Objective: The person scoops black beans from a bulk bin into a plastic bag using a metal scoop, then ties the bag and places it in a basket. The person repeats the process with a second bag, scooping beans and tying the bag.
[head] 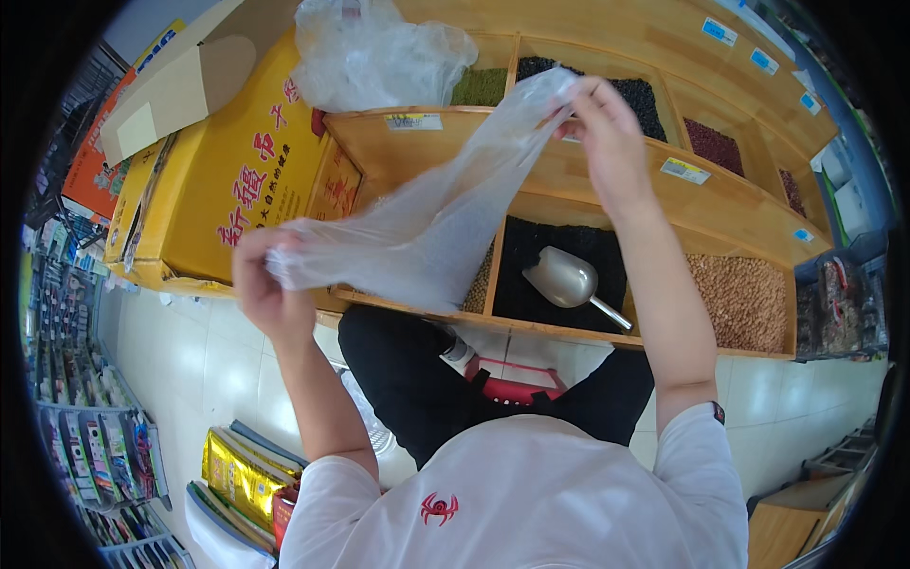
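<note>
A clear plastic bag [441, 220] is stretched between my two hands above wooden bins of grains. My left hand [274, 277] grips its lower left end in closed fingers, near the yellow carton. My right hand [604, 135] pinches the upper right end, in front of the rear bins. Nothing that I can make out is inside the bag. Beneath and right of it, a metal scoop [565, 279] lies on black grains [519, 245] in a front bin. Part of the bag hides the front bins at the left.
A yellow carton [220, 185] with an open flap stands at the left. More clear plastic [377, 57] lies behind. Tan beans [739, 299] fill a right front bin; the bin's wooden front edge [569, 332] runs just before my knees. A red stool [515, 380] is between my legs.
</note>
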The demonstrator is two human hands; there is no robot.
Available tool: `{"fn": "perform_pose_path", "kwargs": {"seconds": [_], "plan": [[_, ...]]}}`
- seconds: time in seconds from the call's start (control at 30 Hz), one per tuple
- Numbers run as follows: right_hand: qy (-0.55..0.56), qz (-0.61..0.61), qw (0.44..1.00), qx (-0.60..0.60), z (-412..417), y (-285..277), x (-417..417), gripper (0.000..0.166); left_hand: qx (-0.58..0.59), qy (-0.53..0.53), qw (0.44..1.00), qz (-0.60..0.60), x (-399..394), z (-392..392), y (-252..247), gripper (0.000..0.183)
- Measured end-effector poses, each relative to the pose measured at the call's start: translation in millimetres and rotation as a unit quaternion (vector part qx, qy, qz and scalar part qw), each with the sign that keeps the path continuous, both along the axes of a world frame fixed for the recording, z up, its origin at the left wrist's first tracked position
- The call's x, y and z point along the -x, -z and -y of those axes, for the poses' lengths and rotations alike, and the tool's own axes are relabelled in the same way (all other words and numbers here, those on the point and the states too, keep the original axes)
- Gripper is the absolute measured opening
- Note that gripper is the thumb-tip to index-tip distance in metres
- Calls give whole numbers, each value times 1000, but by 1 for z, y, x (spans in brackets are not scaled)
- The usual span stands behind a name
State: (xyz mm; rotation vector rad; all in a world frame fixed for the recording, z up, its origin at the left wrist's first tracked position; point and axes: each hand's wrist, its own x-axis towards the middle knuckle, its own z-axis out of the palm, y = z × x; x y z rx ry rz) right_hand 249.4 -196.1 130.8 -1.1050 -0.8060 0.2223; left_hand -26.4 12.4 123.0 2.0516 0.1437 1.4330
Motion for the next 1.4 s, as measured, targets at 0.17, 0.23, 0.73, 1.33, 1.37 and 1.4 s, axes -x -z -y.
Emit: {"fn": "perform_pose_path", "kwargs": {"seconds": [0.17, 0.23, 0.73, 1.33, 1.37, 1.4], "plan": [[18, -25, 999, 11, 2, -18, 4, 15, 0, 115, 990, -81, -10, 1, -2, 22], [15, -30, 999, 23, 2, -17, 3, 15, 55, 163, 985, -30, -20, 3, -9, 24], [26, 128, 991, -5, 0, -5, 3, 23, 17, 292, 956, -25, -38, 31, -7, 16], [-76, 75, 980, 168, 14, 154, 100, 107, 53, 448, 892, -24, -84, 102, 34, 38], [-79, 41, 980, 178, 11, 160, 105, 90, 24, 470, 881, -54, -87, 111, 41, 36], [-82, 8, 979, 187, 8, 167, 107, 73, 11, 477, 873, -107, -87, 126, 46, 36]]}}
